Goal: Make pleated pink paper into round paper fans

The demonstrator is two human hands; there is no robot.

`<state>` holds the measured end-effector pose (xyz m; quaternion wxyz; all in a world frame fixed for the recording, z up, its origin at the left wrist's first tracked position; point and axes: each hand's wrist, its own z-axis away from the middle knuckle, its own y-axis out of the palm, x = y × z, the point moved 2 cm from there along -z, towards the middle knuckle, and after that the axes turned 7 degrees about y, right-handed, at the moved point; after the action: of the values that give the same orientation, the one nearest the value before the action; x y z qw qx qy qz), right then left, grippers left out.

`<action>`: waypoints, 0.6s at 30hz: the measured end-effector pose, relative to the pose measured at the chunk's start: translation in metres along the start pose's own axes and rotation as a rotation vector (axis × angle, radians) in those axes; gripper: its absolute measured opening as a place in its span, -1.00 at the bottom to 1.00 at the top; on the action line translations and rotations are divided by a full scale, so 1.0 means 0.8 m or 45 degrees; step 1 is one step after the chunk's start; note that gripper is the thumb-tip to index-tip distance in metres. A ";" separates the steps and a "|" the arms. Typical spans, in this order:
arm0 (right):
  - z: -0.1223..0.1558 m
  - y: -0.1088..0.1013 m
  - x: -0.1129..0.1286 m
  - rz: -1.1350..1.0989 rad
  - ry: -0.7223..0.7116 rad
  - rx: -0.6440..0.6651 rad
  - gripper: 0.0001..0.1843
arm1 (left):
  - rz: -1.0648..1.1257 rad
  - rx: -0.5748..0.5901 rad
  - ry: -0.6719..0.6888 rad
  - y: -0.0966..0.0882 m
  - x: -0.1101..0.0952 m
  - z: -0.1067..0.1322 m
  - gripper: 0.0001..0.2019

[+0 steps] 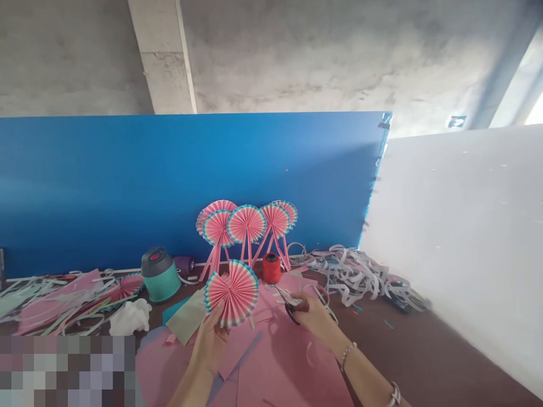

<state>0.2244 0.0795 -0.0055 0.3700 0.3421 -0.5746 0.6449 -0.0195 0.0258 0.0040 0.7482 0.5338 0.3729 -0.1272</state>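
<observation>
Left hand (207,345) grips pleated pink fan (232,294) upright above pink paper sheets (292,367); right hand (311,317), just beside fan, closed on black-handled scissors (291,311); red thread spool (271,268) behind, more fans (246,224) against blue board (106,186)

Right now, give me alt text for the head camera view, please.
The left hand holds a pleated pink paper fan, the right hand black-handled scissors, over pink paper. More fans lean against a blue board behind, beside a red spool.
</observation>
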 end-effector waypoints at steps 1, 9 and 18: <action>0.000 0.001 0.000 -0.098 0.032 0.037 -0.49 | 0.002 0.002 0.003 -0.001 0.001 -0.002 -0.75; 0.026 0.010 0.021 -0.722 0.162 0.635 -0.63 | -0.094 0.044 0.062 -0.007 0.004 -0.005 -0.68; 0.034 0.020 0.043 -0.764 -0.118 0.512 -0.60 | -0.074 0.044 0.030 -0.001 0.006 0.002 -0.76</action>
<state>0.1939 0.0540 0.0191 0.4419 0.5901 -0.3265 0.5915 -0.0159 0.0254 0.0001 0.7304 0.5371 0.3949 -0.1489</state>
